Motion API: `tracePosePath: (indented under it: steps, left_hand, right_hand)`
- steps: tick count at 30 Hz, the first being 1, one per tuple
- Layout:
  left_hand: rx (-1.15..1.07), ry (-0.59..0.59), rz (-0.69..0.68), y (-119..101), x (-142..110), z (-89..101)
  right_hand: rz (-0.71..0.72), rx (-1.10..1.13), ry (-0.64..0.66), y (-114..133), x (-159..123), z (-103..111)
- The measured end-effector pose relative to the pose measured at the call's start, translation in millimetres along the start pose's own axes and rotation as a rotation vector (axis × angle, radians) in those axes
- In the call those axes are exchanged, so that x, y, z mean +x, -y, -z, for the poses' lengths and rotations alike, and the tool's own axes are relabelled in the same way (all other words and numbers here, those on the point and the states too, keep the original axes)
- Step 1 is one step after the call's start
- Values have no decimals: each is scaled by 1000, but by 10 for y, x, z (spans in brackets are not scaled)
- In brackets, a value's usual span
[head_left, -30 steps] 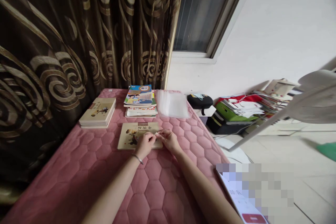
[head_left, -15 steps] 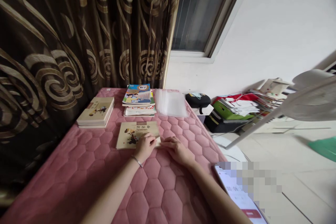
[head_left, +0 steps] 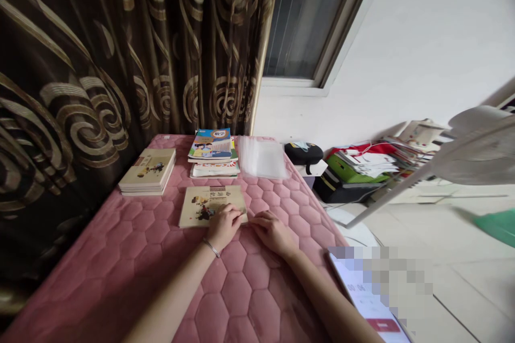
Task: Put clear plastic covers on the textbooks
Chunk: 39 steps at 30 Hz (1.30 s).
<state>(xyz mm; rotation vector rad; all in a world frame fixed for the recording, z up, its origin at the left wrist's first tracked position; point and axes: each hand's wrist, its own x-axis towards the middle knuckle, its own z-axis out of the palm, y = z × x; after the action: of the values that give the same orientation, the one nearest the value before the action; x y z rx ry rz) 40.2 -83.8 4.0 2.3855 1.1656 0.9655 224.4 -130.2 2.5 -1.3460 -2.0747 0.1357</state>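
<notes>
A beige book (head_left: 199, 210) with dark Chinese lettering and small painted figures lies flat on the pink quilted mattress (head_left: 225, 289). Over its right part is my left hand (head_left: 225, 223), with a silver bangle on the wrist. Its fingers are curled and pressed together near the book's right edge; whatever is in the pinch is hidden. My right hand (head_left: 273, 230) lies low on the mattress just right of the book. Its fingers stretch left, and their tips are at or very close to the book's edge.
Left of the book is a stack of beige books (head_left: 148, 171). Behind it are colourful textbooks (head_left: 211, 147) and clear plastic sleeves (head_left: 267, 159). A phone (head_left: 358, 289) sits by the right edge. Beyond stand a white fan (head_left: 475, 144) and a black case (head_left: 303, 154).
My right hand has come away from beside my left fingers and lowered to the right, onto the mattress by the book's edge. My left hand has stayed almost in place.
</notes>
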Motion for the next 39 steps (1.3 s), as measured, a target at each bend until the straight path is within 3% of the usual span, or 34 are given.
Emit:
tracePosePath:
  steps: [10,17,23,27,33,39]
  left_hand:
    - [12,0,-5,6,-10,-9]
    - [63,21,16,-11,-8,9]
    - [91,55,-13,8,-20,12]
    - [143,33,20,-16,-25,-16]
    - [65,-28,89,-37,11,-39]
    - [-8,-37,129,28,107,-26]
  right_hand:
    - [284,-310,133,-64,80,-28]
    - [362,-363,157,-23,144,31]
    - [393,-382,90,-33,183,18]
    - [356,-370,52,-37,192,-18]
    - [49,-125,-198,-29,166,-151]
    - [44,-53,-179,20,188,-240]
